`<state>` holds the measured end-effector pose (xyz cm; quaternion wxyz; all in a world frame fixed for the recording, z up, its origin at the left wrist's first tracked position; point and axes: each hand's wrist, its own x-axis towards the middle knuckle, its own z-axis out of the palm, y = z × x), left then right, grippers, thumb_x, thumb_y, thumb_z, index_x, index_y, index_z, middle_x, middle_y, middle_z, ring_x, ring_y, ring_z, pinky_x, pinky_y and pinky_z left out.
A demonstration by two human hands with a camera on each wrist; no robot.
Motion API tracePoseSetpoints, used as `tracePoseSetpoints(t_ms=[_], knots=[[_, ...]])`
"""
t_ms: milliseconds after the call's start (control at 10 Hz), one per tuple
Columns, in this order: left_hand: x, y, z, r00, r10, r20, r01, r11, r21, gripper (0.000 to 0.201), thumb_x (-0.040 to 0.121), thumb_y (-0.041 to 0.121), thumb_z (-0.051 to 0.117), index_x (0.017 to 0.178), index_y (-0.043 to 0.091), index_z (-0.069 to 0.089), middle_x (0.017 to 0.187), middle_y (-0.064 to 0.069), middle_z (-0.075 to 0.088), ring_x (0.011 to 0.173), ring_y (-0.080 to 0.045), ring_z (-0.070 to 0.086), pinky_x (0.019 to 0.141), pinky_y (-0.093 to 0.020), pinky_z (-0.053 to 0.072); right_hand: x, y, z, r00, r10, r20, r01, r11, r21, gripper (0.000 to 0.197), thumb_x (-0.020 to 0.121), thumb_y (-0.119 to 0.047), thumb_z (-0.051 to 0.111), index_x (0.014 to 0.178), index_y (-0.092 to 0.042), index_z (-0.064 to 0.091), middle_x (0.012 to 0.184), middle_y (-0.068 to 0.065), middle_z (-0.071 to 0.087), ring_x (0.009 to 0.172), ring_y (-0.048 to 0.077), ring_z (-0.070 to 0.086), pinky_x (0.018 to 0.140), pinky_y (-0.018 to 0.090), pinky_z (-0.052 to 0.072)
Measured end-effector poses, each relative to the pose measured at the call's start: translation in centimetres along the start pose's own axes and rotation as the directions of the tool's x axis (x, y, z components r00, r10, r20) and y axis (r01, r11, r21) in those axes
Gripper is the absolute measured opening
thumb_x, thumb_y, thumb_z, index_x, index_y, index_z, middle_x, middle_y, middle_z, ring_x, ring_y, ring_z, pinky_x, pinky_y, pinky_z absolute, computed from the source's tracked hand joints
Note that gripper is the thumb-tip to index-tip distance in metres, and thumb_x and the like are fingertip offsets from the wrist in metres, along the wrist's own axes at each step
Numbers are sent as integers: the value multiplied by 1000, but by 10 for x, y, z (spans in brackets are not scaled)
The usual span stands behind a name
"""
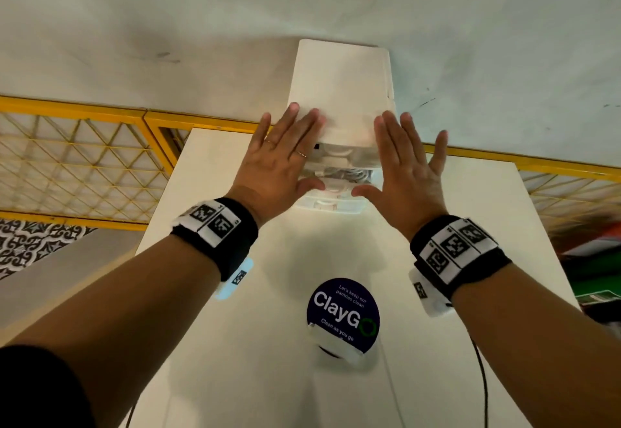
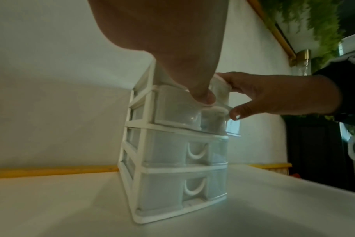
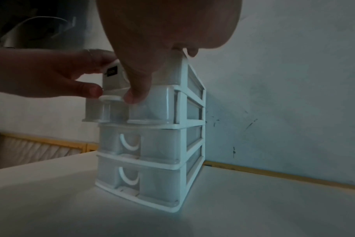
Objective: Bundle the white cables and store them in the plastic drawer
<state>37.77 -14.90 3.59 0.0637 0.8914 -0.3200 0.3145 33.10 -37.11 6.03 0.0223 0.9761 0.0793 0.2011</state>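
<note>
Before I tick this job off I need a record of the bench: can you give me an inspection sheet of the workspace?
Surface: white table, drawer unit at its far end against the wall.
Job's things: three-tier plastic drawer unit; top drawer partly pulled out, lower two shut; white cables coiled inside the top drawer.
Clutter: round blue ClayGo sign in a small stand near the middle of the table.
Grippers: left hand and right hand flat with straight fingers on the unit's top, thumbs at the top drawer's front.
Cables: thin dark lead running along the table's right edge.
Surroundings: pale wall; yellow lattice railing behind the table.
</note>
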Motion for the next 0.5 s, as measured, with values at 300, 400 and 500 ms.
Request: tracePoseSetpoints(t_ms=[300,400,500], knots=[[-3,4,26,990,-79,-114,72,995,-61,65,80,21,71,140,11,46,144,-8,48,137,-28,35,114,-47,25,2,-4,32,995,31,-91,-34,999,-41,91,68,-37,77,143,-10,32,150,11,39,138,30,39,109,65,13],[1,14,26,994,-108,34,109,993,-38,78,79,13,68,146,10,28,152,-11,34,143,-34,19,118,-50,9,4,-5,29,995,77,62,-72,994,-86,99,71,-39,74,147,-11,17,156,12,27,140,34,34,109,66,9],[-6,26,5,939,-165,301,155,986,57,98,86,23,59,151,15,-14,161,-10,-14,145,-34,-19,115,-50,-18,-6,-8,6,952,108,288,-78,990,-114,108,83,-49,59,146,-15,-22,159,9,-17,148,35,-3,113,65,-1]])
